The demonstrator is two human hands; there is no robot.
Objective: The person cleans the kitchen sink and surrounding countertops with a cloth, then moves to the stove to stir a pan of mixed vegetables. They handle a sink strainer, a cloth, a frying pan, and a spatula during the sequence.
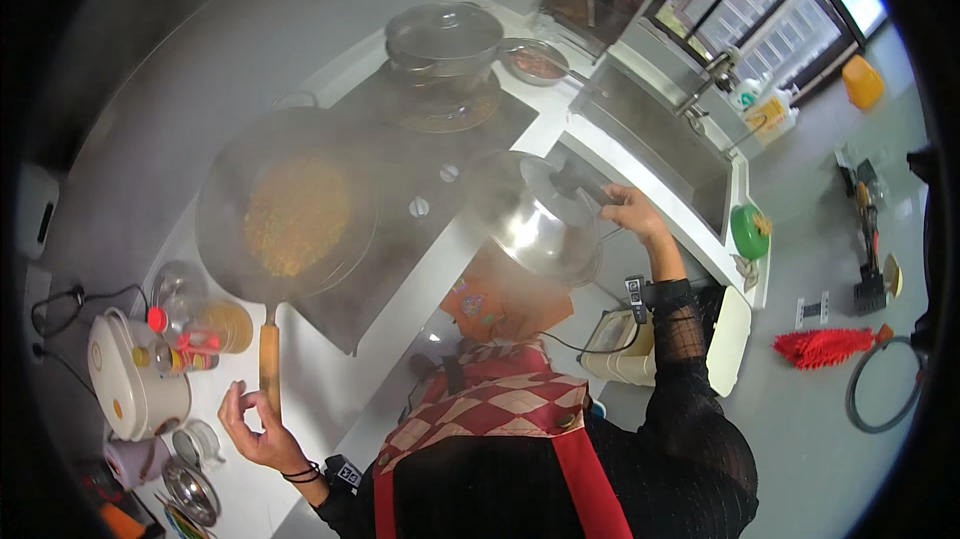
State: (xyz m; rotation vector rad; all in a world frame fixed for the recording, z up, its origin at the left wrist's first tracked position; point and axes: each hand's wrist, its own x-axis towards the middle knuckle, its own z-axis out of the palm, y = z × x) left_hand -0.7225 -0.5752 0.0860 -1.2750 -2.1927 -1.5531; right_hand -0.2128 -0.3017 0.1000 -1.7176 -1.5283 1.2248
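Note:
My right hand (637,215) grips the black handle of a glass-and-metal pot lid (536,235), tilted in the air in front of the counter edge. At the end of a wooden wok handle (268,359) is my left hand (259,434), its fingers curled and apart; it does not appear closed around the handle, and whether it touches is unclear. The wok (221,216) stands on the left of the dark cooktop (405,164). Orange-yellow chopped food (300,216) lies in it, blurred by steam.
A lidded glass pot (442,51) stands on the cooktop's far side, beside a metal bowl of food (536,62). Rightward are a sink (660,126) and faucet (705,92). Bottles (180,321) and a white rice cooker (135,374) crowd the left counter. An open bin (622,344) stands below.

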